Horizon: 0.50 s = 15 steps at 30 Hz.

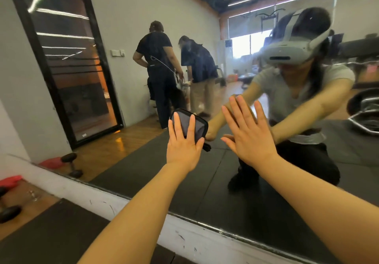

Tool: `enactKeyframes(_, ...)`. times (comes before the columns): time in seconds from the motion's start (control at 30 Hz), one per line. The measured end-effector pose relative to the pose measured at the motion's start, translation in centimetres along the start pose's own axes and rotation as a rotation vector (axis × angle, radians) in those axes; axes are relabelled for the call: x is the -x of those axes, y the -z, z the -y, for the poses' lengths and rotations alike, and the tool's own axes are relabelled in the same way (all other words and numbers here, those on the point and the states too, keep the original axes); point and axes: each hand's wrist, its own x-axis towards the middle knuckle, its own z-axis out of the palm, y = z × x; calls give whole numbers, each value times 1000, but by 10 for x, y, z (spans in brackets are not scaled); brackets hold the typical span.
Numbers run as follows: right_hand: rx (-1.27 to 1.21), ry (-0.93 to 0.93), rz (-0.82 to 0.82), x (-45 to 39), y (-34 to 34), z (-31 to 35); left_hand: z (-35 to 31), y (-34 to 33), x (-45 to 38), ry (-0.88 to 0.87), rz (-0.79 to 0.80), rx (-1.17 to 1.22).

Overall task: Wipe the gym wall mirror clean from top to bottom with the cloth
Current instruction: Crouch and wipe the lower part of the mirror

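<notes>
The wall mirror [205, 177] fills most of the head view, its lower edge running just above a white baseboard. A grey cloth with a dark border [184, 123] lies flat against the glass low down. My left hand [183, 145] presses it there with straight, spread fingers. To its right, my right hand [249, 134] lies flat on the bare glass, fingers straight and spread, holding nothing. The mirror reflects me crouching with both arms stretched forward.
A white baseboard [143, 208] runs under the mirror. A dumbbell [9, 213] and a red object [10, 180] lie on the wooden floor at left, beside a dark floor mat [61, 235]. Two people and gym equipment show as reflections behind me.
</notes>
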Motion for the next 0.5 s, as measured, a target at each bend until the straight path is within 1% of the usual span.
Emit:
enactKeyframes(0.1, 18, -14, 8, -1, 3, 3, -4, 6, 1, 11, 65, -25)
enactKeyframes(0.23, 54, 4, 75, -1, 5, 4, 2, 10, 2, -34, 61, -3)
enactKeyframes(0.3, 67, 0, 85, -2, 6, 5, 12, 6, 0, -91, 43, -39)
enactKeyframes(0.37, 64, -1, 74, -3, 5, 5, 28, 0, -2, -156, -11, -81)
enactKeyframes(0.43, 63, -6, 60, -2, 4, 5, 46, -5, -7, -249, -76, -129)
enactKeyframes(0.5, 64, -20, 36, 0, 4, 5, 66, -11, -14, -369, -74, -188)
